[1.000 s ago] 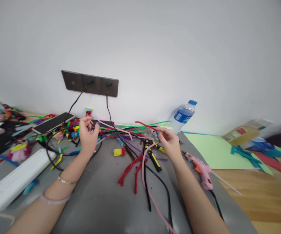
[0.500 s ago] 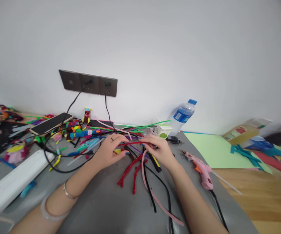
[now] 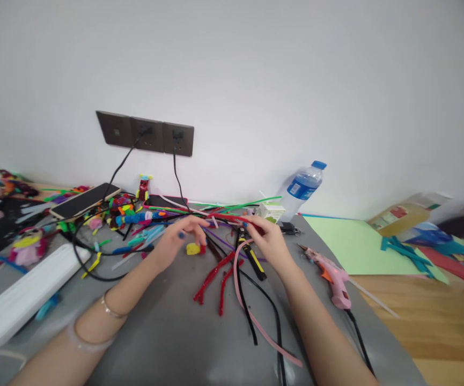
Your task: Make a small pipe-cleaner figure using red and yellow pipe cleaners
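Both my hands work over a heap of coloured pipe cleaners on a grey mat (image 3: 167, 332). My left hand (image 3: 177, 238) and my right hand (image 3: 266, 238) pinch the two ends of a red pipe cleaner (image 3: 227, 217) stretched between them. A small yellow piece with a red tip (image 3: 194, 249) lies just under my left fingers. Red pipe cleaners (image 3: 213, 276), a pink one (image 3: 256, 321) and black ones (image 3: 270, 308) lie nearer me. Yellow-and-black pliers (image 3: 251, 260) rest beside my right hand.
A pink glue gun (image 3: 334, 276) lies at the right, its cord running toward me. A water bottle (image 3: 302, 187) and small carton (image 3: 270, 212) stand by the wall. Wall sockets (image 3: 145, 136) hold black cables. A white power strip (image 3: 22, 295), a phone (image 3: 82, 201), and paper sheets (image 3: 352, 246) surround the mat.
My left hand came down from the far left to the middle and met my right hand on the red pipe cleaner. Both hands now hold it slightly farther apart than half a second ago.
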Available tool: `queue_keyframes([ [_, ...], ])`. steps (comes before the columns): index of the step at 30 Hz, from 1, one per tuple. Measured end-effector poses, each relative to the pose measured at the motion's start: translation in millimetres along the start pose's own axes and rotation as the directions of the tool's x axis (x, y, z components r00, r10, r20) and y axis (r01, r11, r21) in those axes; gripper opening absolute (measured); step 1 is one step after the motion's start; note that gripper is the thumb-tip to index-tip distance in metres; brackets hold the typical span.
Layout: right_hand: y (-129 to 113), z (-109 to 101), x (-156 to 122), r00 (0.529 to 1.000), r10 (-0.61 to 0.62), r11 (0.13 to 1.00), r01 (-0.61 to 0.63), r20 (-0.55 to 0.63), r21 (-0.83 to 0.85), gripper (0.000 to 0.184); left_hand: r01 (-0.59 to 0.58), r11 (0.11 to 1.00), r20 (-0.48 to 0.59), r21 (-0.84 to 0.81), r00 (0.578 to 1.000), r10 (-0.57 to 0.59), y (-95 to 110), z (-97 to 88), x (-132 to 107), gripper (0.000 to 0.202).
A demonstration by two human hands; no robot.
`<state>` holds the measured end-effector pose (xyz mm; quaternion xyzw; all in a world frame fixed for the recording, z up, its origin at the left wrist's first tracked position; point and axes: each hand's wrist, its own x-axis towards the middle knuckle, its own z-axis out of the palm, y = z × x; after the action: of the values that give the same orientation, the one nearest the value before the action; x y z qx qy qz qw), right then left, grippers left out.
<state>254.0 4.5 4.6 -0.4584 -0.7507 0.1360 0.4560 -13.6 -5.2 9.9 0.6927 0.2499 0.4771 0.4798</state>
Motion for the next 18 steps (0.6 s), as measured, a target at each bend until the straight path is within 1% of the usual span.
queue_keyframes([
  [1,3,-1,0,1.0,0.016,1.0,-0.016,-0.02,-0.022,0.025,0.041,0.977,0.012,-0.21,0.999,-0.04,4,-1.7,1,0.086],
  [2,4,-2,1,1.0,0.022,0.999,-0.023,-0.021,-0.048,0.025,0.099,0.928,0.037,-0.359,0.995,-0.092,8,-3.8,1,0.093],
  [3,5,-4,1,1.0,0.017,0.997,-0.017,-0.004,-0.076,0.026,0.143,0.882,0.067,-0.449,0.99,-0.126,11,-6.0,2,0.094],
  [4,4,-6,1,1.0,0.0,0.995,0.003,0.022,-0.104,0.027,0.176,0.853,0.092,-0.491,0.984,-0.15,13,-8.1,3,0.09],
  [5,3,-7,2,0.998,-0.024,0.992,0.031,0.054,-0.125,0.028,0.19,0.846,0.079,-0.497,0.982,-0.174,13,-9.8,4,0.083],
  [6,1,-8,2,0.995,-0.052,0.989,0.064,0.09,-0.136,0.029,0.2,0.857,0.033,-0.474,0.977,-0.21,11,-10.8,5,0.074],
  [8,-4,-8,1,0.982,-0.104,0.984,0.125,0.158,-0.128,0.029,0.214,0.914,-0.117,-0.344,0.956,-0.268,4,-10.6,8,0.048],
  [9,-6,-7,1,0.973,-0.127,0.982,0.15,0.192,-0.113,0.028,0.212,0.95,-0.182,-0.228,0.95,-0.256,1,-9.3,9,0.037],
  [10,-7,-5,0,0.964,-0.146,0.98,0.172,0.224,-0.097,0.028,0.211,0.974,-0.194,-0.078,0.955,-0.222,-3,-7.5,9,0.029],
  [12,-10,-1,-2,0.946,-0.179,0.976,0.204,0.269,-0.07,0.029,0.197,0.97,-0.104,0.146,0.978,-0.182,-7,-2.8,7,0.021],
  [14,-11,3,-3,0.935,-0.198,0.973,0.223,0.293,-0.053,0.03,0.165,0.94,0.044,0.299,0.982,-0.186,-7,2.2,4,0.019],
  [16,-12,6,-4,0.929,-0.209,0.974,0.227,0.305,-0.024,0.031,0.129,0.909,0.175,0.397,0.961,-0.213,-5,6.4,2,0.022],
  [18,-13,5,-3,0.929,-0.209,0.977,0.213,0.305,0.019,0.032,0.1,0.887,0.256,0.45,0.937,-0.236,-3,9.1,0,0.022],
])
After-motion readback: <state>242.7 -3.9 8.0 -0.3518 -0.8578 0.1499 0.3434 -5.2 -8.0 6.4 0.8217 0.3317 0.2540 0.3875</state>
